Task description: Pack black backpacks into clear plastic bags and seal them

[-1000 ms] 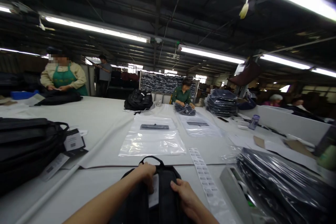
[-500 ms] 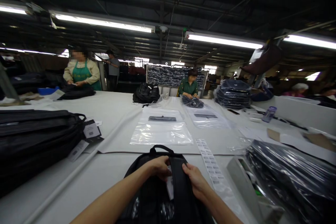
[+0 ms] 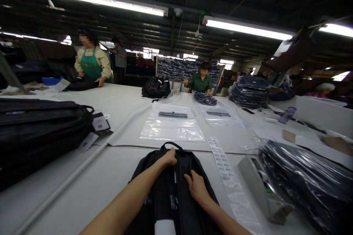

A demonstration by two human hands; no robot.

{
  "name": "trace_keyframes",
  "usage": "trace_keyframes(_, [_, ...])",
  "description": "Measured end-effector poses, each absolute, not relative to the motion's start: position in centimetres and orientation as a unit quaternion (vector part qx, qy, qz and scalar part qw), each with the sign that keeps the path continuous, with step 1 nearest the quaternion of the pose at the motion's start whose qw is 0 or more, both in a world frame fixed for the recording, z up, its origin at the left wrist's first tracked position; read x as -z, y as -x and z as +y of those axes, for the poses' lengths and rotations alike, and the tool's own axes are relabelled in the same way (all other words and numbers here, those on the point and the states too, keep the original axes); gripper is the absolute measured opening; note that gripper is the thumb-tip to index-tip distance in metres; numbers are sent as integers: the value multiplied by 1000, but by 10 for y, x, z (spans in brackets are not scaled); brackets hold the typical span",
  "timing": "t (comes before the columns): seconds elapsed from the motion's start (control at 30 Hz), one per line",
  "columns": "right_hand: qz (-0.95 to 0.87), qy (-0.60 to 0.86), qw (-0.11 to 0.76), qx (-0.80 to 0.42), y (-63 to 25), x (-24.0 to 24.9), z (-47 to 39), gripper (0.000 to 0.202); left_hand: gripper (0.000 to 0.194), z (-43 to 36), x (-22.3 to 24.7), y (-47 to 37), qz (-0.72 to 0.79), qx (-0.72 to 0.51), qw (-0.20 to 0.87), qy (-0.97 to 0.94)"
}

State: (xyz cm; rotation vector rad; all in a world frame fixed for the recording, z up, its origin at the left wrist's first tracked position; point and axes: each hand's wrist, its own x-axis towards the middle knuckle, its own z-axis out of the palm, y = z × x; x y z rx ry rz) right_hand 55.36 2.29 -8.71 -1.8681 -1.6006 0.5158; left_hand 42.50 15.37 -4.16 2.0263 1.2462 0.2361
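Observation:
A black backpack lies in front of me with its shoulder straps facing up and its top handle pointing away. My left hand is closed at the upper end of the straps, just below the handle; its fingertips are partly hidden. My right hand grips the outer edge of the right shoulder strap, thumb on top. Between the straps a thin strip of white tag shows. Lower down, a white piece lies across the left strap.
Clear plastic bags lie beyond the backpack. A barcode sticker sheet and a grey dispenser-like holder stand right, beside bagged packs. More black backpacks lie left. Co-workers work across the white table.
My left hand has moved up toward the handle, and the white tag beneath it now shows only as a sliver. A white piece has come into view low on the left strap.

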Motion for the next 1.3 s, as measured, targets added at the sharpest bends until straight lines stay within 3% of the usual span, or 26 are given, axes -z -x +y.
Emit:
trace_keyframes(0.4, [-615,763,148,-134,-538,81,27,39,30,152,24,-430,497,-107,351,-786])
trace_keyframes(0.6, [-612,773,126,-113,-538,79,29,41,62,48,-12,-412,371,-136,256,-882])
trace_keyframes(0.7, [-615,772,124,-99,-539,80,27,44,85,-30,-1,-370,192,-40,240,-951])
trace_keyframes(0.77, [-617,773,126,-80,-539,81,25,47,93,-61,16,-340,152,41,243,-957])
trace_keyframes(0.93, [-620,772,143,-18,-534,79,18,53,91,-64,37,-320,153,93,191,-965])
trace_keyframes(1.13, [-652,736,179,39,-538,62,16,31,106,-116,39,-310,214,67,26,-974])
trace_keyframes(1.3, [-740,623,252,-21,-574,50,-70,50,105,-132,60,-269,276,42,-49,-959])
